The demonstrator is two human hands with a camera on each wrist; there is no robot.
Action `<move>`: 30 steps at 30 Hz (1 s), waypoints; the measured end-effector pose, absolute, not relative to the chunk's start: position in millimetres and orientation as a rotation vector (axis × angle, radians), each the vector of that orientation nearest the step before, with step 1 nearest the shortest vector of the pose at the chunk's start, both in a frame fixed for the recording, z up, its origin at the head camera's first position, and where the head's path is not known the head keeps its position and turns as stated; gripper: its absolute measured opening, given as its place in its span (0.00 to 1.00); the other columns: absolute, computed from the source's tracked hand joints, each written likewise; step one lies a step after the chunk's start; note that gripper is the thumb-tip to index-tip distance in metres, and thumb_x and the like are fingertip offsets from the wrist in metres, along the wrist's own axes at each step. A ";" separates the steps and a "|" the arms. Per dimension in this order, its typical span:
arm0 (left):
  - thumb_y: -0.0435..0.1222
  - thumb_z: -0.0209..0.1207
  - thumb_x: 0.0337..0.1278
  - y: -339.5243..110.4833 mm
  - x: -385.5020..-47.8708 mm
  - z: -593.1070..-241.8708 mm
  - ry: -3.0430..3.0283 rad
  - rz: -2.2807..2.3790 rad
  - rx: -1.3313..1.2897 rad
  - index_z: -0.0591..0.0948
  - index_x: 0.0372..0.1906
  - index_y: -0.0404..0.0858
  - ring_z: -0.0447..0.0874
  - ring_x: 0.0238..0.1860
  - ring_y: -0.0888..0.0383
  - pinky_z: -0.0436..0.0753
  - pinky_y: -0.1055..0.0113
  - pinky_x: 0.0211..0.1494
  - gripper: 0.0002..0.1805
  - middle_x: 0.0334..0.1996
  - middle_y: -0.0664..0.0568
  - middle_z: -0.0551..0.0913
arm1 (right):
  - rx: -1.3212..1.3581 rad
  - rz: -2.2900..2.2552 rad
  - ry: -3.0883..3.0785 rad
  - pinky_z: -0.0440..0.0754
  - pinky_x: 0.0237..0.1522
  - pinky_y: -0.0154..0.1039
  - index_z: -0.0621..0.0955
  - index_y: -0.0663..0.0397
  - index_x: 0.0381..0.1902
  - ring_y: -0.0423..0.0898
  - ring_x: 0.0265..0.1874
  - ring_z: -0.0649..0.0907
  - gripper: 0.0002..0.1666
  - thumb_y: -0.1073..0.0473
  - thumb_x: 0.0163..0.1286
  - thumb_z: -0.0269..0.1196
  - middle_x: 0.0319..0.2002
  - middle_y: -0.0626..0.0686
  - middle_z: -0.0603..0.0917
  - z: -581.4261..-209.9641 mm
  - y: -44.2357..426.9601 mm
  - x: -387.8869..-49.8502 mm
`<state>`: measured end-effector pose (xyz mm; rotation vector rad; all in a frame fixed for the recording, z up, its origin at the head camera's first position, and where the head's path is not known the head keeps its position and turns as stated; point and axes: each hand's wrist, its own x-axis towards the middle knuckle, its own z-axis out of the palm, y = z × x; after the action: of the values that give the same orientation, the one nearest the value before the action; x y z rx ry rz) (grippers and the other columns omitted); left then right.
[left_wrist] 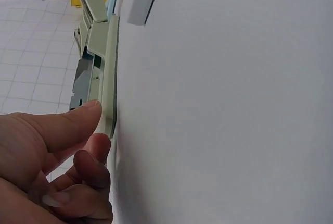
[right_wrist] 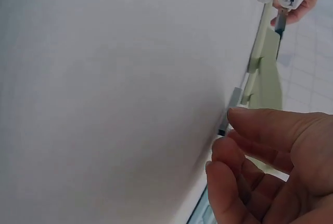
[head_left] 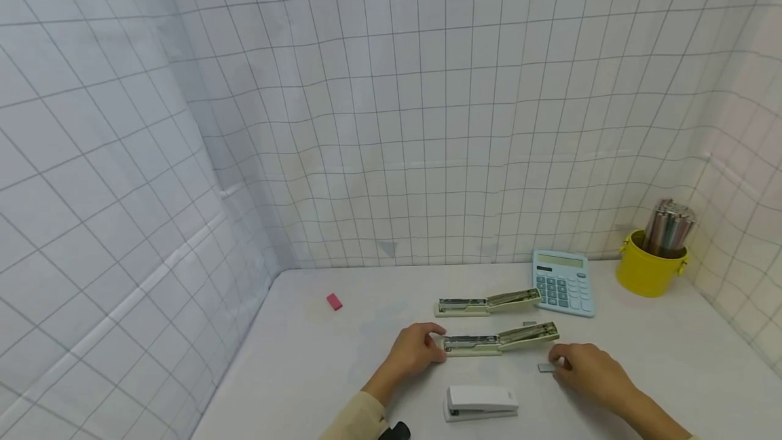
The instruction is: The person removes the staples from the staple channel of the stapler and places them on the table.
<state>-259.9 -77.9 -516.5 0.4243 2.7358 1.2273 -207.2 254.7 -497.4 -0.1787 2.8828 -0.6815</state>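
Note:
A pale green stapler [head_left: 501, 345] lies folded open, with a second one [head_left: 485, 304] like it behind. My left hand [head_left: 417, 350] pinches the left end of the nearer stapler's base; its thumb lies along the base in the left wrist view. My right hand [head_left: 589, 371] has curled fingers, with thumb and index finger at the right end of a small grey strip of staples [head_left: 546, 367]. That strip [right_wrist: 233, 101] is partly covered by the thumb. A closed white stapler [head_left: 481, 400] stands nearer me. Another short grey staple strip [head_left: 529, 323] lies between the green staplers.
A light blue calculator [head_left: 562, 282] lies at the back right, close to the far stapler's raised arm. Beside it stands a yellow bucket [head_left: 646, 273] of metallic sticks. A pink eraser-like block [head_left: 334, 301] lies at the back left. Gridded white cloth [head_left: 397, 121] surrounds the white table [head_left: 293, 372].

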 end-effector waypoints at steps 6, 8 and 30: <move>0.29 0.73 0.46 -93.2 -240.2 -503.2 2.642 1.260 0.398 0.87 0.48 0.40 0.72 0.23 0.61 0.70 0.67 0.27 0.20 0.22 0.58 0.78 | -0.174 -0.713 2.872 0.72 0.27 0.37 0.87 0.48 0.45 0.43 0.24 0.74 0.13 0.60 0.62 0.73 0.24 0.45 0.77 -480.3 240.6 -196.9; 0.27 0.74 0.43 -98.0 -230.5 -498.8 2.565 1.250 0.388 0.87 0.47 0.40 0.73 0.23 0.60 0.70 0.67 0.28 0.21 0.22 0.56 0.78 | -0.249 -0.792 2.855 0.71 0.27 0.36 0.87 0.48 0.46 0.42 0.24 0.73 0.13 0.58 0.63 0.73 0.24 0.44 0.77 -474.5 233.9 -194.2; 0.30 0.76 0.39 -91.1 -189.0 -516.2 2.406 1.285 0.487 0.86 0.37 0.42 0.71 0.18 0.67 0.68 0.73 0.24 0.15 0.16 0.61 0.77 | -0.988 -0.924 2.693 0.74 0.35 0.34 0.87 0.50 0.47 0.33 0.33 0.72 0.19 0.50 0.59 0.75 0.35 0.37 0.77 -472.0 135.9 -188.0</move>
<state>-189.0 -91.1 -516.2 0.4868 2.4057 1.2848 -188.0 135.9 -472.0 -0.9879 2.6926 -0.9237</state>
